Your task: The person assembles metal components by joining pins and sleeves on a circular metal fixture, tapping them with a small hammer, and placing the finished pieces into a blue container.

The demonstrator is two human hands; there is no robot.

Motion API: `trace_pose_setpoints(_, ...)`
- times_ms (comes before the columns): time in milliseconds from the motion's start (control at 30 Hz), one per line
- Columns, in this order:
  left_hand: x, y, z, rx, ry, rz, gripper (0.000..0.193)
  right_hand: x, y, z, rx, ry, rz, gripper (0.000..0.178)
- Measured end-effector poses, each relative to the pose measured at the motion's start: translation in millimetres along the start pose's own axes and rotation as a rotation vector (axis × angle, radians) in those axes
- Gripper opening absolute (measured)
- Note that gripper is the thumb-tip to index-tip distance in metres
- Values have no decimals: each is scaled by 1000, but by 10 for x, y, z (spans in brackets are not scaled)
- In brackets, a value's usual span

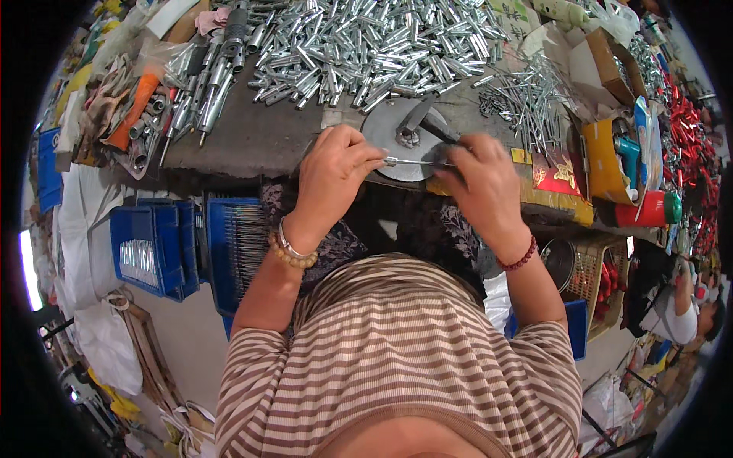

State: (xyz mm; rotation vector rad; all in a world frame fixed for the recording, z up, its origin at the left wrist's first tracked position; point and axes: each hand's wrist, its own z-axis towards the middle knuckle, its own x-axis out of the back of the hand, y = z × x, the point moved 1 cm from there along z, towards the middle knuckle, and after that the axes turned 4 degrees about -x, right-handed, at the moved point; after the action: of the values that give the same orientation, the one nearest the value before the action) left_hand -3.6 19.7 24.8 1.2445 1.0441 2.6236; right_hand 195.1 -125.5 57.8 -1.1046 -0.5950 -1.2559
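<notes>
Watching this from across the bench (237, 126), and honestly the fiddly bit is in midair. The left hand (336, 164) has its grip pinched down on a small silvery tube (390, 161), with a thin metal rod (417, 162) sticking out of it toward the right hand (485, 172). That's all right at the bench's front edge, over the near side of a round grey disc (382, 130). The right hand's a blur, fingers curled around the far end of the rod, but I can't tell whether that grip is actually clamped on it.

My worry is a slip. The tube's short and looks smooth, so if the left fingertips ease off, it could spin or pop out, and anything dropped there might go over the edge into the person's lap. If the two hands don't stay in line, I'd guess the rod could bind or bend, being so skinny.

Also, there's a black-handled tool (437, 128) lying on the disc just beyond the right fingers; a careless knuckle could knock it. And a dropped tube landing in that big tube pile (374, 49) would be a pain to pick out.
</notes>
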Motion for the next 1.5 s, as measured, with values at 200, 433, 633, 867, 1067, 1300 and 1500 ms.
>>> trace_pose_setpoints(200, -44, 81, -165, 17, 162, -17, 15, -106, -174, -234, -138, -115, 214, 23)
trace_pose_setpoints(433, -277, 360, -484, 650, 124, -842, 42, -206, -364, -409, -705, -498, 925, 24)
trace_pose_setpoints(633, -331, 300, -534, 684, 191, -995, 50, -281, -520, -454, -730, -529, 1012, 25)
trace_pose_setpoints(867, -90, 236, -664, 764, 294, -959, 54, -391, -816, -369, -667, -598, 927, 28)
trace_pose_setpoints(1067, 355, -121, -1227, 836, 572, -820, 55, -446, -470, -329, -510, -326, 908, 49)
trace_pose_setpoints(1300, 438, -1172, -3295, 1240, 1023, -506, 50, -494, -255, -218, -592, -243, 885, 39)
trace_pose_setpoints(1500, 448, -1755, -4513, 1595, 916, 71, 51, -529, -288, -184, -573, -234, 875, 34)
